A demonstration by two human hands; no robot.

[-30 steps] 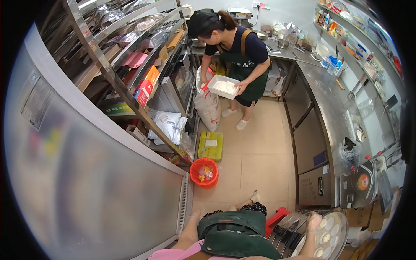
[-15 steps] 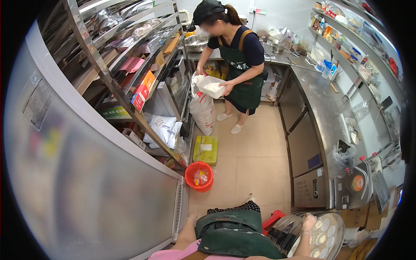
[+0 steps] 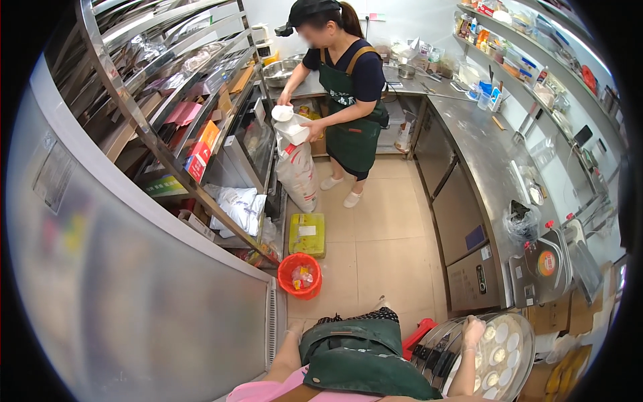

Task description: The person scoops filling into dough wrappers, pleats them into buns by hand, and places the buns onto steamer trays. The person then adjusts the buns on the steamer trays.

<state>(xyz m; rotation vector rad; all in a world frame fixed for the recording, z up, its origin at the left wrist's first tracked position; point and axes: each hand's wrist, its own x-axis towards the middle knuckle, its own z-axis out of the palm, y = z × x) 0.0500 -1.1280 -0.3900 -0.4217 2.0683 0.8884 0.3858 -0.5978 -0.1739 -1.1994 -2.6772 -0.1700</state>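
Observation:
At the lower right, my right hand (image 3: 473, 329), in a thin clear glove, curls its fingers at the rim of a round metal tray (image 3: 524, 375). My forearm lies across that tray, hiding part of it. On the tray sit several white paper rounds (image 3: 514, 324), some bearing small pale dough pieces (image 3: 497, 355). Black handle-like parts (image 3: 439, 362) show at its left side. My left hand (image 3: 295, 327) hangs low by the fridge edge, beside my green apron (image 3: 362, 368); its fingers are too small and foreshortened to read.
A co-worker (image 3: 351, 80) holds a white tub (image 3: 293, 130) and white scoop (image 3: 282, 113) over a white sack (image 3: 297, 177). A yellow box (image 3: 307, 234) and red-lined bin (image 3: 300, 275) stand before the shelves (image 3: 144, 127). The fridge (image 3: 147, 268) flanks my left, a steel counter (image 3: 482, 154) the right.
The co-worker's scoop has risen out of the sack to above the tub, which is now tilted. My right hand stays at the tray's rim. The whole view has shifted slightly.

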